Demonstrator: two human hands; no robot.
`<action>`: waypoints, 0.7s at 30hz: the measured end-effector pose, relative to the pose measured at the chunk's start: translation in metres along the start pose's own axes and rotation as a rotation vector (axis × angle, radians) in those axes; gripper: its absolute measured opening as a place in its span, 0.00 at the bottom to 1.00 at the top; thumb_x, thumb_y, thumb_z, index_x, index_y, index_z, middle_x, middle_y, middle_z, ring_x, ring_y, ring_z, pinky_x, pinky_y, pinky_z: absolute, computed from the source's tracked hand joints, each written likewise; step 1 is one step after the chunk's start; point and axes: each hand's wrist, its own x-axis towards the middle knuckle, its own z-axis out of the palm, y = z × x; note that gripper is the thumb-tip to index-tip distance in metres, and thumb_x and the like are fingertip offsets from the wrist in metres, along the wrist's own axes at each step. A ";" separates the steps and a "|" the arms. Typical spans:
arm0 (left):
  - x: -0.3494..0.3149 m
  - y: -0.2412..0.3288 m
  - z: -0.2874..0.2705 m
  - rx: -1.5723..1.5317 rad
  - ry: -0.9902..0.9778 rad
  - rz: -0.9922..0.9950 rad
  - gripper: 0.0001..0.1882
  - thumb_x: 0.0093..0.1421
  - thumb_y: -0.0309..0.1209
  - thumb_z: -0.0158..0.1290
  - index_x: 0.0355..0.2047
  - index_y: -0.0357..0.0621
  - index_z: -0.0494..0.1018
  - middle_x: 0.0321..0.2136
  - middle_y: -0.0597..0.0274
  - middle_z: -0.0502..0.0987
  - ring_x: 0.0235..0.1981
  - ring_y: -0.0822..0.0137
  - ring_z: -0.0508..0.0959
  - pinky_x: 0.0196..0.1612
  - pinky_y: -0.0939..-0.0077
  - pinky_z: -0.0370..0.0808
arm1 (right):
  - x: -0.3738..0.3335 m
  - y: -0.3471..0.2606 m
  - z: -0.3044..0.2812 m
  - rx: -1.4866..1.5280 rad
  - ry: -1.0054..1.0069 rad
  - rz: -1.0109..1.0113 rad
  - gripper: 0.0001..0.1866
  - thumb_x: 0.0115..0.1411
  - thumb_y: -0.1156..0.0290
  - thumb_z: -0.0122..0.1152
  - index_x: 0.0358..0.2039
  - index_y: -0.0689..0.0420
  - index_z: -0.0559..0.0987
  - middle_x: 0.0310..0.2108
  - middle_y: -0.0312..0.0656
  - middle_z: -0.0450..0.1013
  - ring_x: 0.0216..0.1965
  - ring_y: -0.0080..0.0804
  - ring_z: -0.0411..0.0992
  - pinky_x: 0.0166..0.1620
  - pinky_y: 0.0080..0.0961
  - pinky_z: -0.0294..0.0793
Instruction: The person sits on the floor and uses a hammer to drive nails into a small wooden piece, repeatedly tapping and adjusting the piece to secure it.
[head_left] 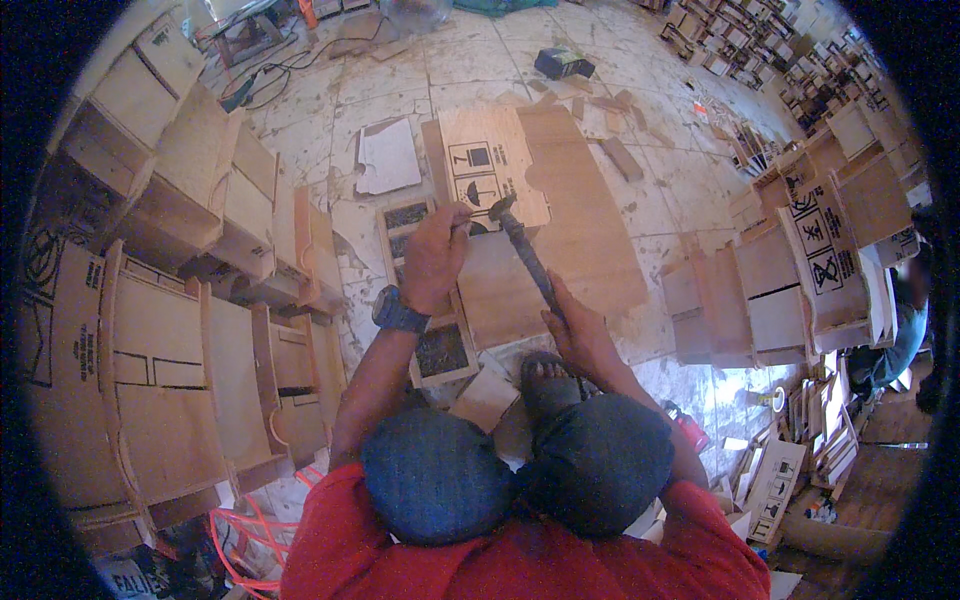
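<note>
My right hand (583, 325) is wrapped round the handle of a hammer (530, 262), its head above the printed plywood piece. The fingers of my left hand (438, 255) are pinched together just left of the hammer head. Whatever they hold is too small to make out. Under both hands lies a flat wooden panel (590, 215), with a printed plywood piece (485, 140) on top of it. A wooden frame with dark openings (440, 350) lies along the left side of the panel, below my left wrist.
Wooden box-like units (165, 350) are stacked on the left, and more printed ones (770, 290) on the right. Wood offcuts (620, 158) and a dark box (564, 64) lie on the tiled floor ahead. An orange hose (250, 530) coils at lower left. Another person's sleeve (905, 340) shows far right.
</note>
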 end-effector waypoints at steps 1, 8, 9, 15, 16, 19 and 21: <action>0.000 0.001 0.000 0.012 0.002 0.006 0.13 0.54 0.20 0.50 0.42 0.40 0.71 0.36 0.49 0.78 0.39 0.52 0.78 0.43 0.62 0.75 | 0.000 0.000 0.000 0.002 -0.023 0.043 0.31 0.64 0.68 0.49 0.65 0.56 0.52 0.45 0.65 0.70 0.44 0.65 0.70 0.47 0.47 0.70; -0.001 0.004 -0.001 0.078 -0.014 0.027 0.15 0.55 0.23 0.52 0.44 0.42 0.71 0.38 0.51 0.77 0.41 0.51 0.77 0.44 0.60 0.74 | 0.001 -0.004 -0.005 0.002 -0.085 0.126 0.31 0.64 0.68 0.49 0.65 0.55 0.53 0.44 0.66 0.70 0.44 0.65 0.70 0.46 0.46 0.70; -0.002 0.005 -0.001 0.078 -0.011 0.023 0.15 0.55 0.23 0.52 0.44 0.42 0.70 0.38 0.51 0.77 0.41 0.51 0.77 0.44 0.59 0.74 | 0.002 -0.006 -0.007 0.001 -0.090 0.125 0.31 0.63 0.68 0.49 0.65 0.55 0.53 0.44 0.66 0.70 0.44 0.65 0.70 0.46 0.46 0.70; -0.005 0.002 0.000 0.085 0.006 0.045 0.18 0.54 0.24 0.54 0.47 0.44 0.69 0.36 0.53 0.77 0.40 0.50 0.76 0.43 0.58 0.73 | 0.007 -0.032 -0.030 -0.095 -0.041 0.084 0.30 0.62 0.70 0.53 0.64 0.54 0.58 0.43 0.62 0.72 0.46 0.58 0.71 0.48 0.40 0.70; -0.005 0.001 0.001 0.075 -0.004 0.016 0.19 0.54 0.24 0.54 0.47 0.44 0.69 0.36 0.52 0.77 0.40 0.50 0.76 0.43 0.58 0.73 | 0.007 -0.037 -0.034 -0.090 -0.047 0.080 0.30 0.62 0.70 0.53 0.64 0.54 0.57 0.44 0.62 0.72 0.47 0.58 0.71 0.48 0.41 0.70; -0.005 0.001 0.002 0.100 -0.031 -0.053 0.21 0.54 0.25 0.55 0.50 0.44 0.68 0.37 0.52 0.77 0.40 0.51 0.77 0.42 0.59 0.74 | 0.009 -0.047 -0.040 -0.130 -0.117 0.113 0.30 0.62 0.70 0.52 0.64 0.55 0.57 0.45 0.61 0.71 0.47 0.59 0.70 0.48 0.41 0.70; -0.004 0.000 0.001 0.194 -0.061 -0.102 0.24 0.54 0.27 0.56 0.53 0.45 0.67 0.40 0.50 0.77 0.40 0.53 0.78 0.43 0.61 0.74 | 0.010 -0.048 -0.041 -0.240 -0.263 0.182 0.30 0.62 0.71 0.52 0.64 0.56 0.57 0.46 0.61 0.71 0.47 0.59 0.70 0.48 0.42 0.70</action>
